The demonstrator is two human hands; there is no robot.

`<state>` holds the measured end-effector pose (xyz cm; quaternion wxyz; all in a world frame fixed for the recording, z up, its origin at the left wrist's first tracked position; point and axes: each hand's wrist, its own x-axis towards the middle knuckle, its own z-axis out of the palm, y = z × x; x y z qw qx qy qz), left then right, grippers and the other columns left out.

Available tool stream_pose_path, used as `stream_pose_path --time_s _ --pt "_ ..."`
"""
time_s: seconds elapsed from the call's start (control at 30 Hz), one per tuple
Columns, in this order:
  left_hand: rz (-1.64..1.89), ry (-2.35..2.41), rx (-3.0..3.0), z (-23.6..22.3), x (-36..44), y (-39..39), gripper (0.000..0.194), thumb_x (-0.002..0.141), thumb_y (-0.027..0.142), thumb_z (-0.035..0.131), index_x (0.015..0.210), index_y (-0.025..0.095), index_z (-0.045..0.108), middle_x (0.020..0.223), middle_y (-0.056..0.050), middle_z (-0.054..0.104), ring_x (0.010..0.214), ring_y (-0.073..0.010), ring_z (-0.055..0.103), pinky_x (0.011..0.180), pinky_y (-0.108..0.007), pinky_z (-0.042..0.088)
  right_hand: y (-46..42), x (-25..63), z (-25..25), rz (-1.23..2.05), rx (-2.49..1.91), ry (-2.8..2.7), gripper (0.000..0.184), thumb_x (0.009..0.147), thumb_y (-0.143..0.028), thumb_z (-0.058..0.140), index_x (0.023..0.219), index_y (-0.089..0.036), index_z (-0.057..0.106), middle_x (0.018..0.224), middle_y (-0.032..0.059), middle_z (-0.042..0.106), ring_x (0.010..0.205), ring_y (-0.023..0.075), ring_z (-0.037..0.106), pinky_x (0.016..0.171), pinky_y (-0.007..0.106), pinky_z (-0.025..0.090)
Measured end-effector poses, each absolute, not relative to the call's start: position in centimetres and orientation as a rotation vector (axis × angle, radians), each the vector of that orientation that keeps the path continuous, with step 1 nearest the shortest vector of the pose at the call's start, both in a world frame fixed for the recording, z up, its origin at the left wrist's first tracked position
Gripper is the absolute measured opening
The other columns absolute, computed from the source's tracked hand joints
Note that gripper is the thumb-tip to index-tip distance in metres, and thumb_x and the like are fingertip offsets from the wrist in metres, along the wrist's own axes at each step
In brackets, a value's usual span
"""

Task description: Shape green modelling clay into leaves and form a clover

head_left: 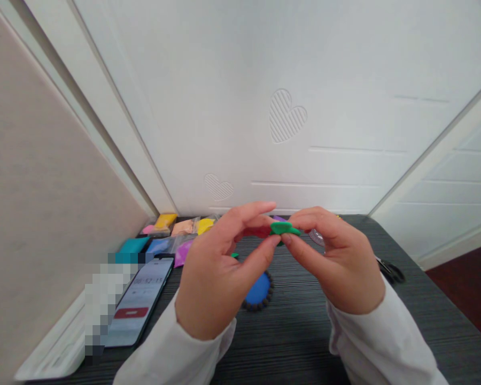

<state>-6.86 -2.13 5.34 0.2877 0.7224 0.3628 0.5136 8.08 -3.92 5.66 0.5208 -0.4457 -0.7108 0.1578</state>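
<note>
A small green piece of modelling clay is pinched between the fingertips of both hands above the table. My left hand grips its left side with thumb and fingers, the index finger raised. My right hand holds its right side between thumb and forefinger. Below, partly behind my left hand, a blue disc with a dark beaded rim lies on the table. A bit of green peeks out beside my left thumb. Something red shows behind my left fingers, too covered to make out.
Bags of coloured clay, including a yellow one and a purple one, lie at the back left. A phone rests on the dark table at left. Scissors lie at right. A white panel stands behind.
</note>
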Motion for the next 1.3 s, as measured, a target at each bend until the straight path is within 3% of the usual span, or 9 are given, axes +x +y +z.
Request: stream_pose_path --time_s 0.37,0.63,1.17,1.3 --pt "1.403 0.945 1.82 5.4 -6.71 -2.09 0.036 0.069 0.013 0.059 0.102 0.025 0.054 0.087 0.001 0.064 0.079 -0.0115 0.061 0.071 -0.021 0.05 -3.94 8.03 5.49 0.359 -1.074 -1.664 0.016 0.073 -0.013 0.056 0.087 -0.02 0.059 0.085 -0.0002 0.061 0.079 0.0109 0.053 0.071 0.026 0.042" --pt "1.439 0.972 1.781 5.38 -6.45 -2.26 0.036 0.067 0.013 0.061 0.101 0.024 0.056 0.087 0.0 0.064 0.076 -0.0136 0.061 0.073 -0.025 0.05 -4.08 7.77 5.48 0.3 -1.102 -1.603 0.012 0.072 -0.012 0.056 0.082 -0.02 0.059 0.079 -0.0004 0.059 0.075 0.0117 0.052 0.068 0.028 0.04" --pt "1.48 0.954 1.628 5.5 -6.06 -2.47 0.034 0.067 0.013 0.062 0.099 0.023 0.057 0.082 0.001 0.063 0.069 -0.0103 0.06 0.063 -0.019 0.05 -4.03 7.65 5.1 0.424 -1.093 -1.49 0.007 0.076 -0.021 0.054 0.08 -0.021 0.059 0.077 0.0013 0.06 0.073 0.0143 0.053 0.066 0.031 0.041" --pt "1.472 0.911 1.534 5.53 -5.94 -2.29 0.032 0.068 0.013 0.061 0.097 0.024 0.057 0.081 0.002 0.064 0.067 -0.0096 0.06 0.06 -0.018 0.05 -4.12 7.83 5.25 0.5 -1.133 -1.488 0.014 0.08 -0.026 0.048 0.088 -0.022 0.058 0.083 0.0016 0.06 0.077 0.0147 0.054 0.07 0.032 0.042"
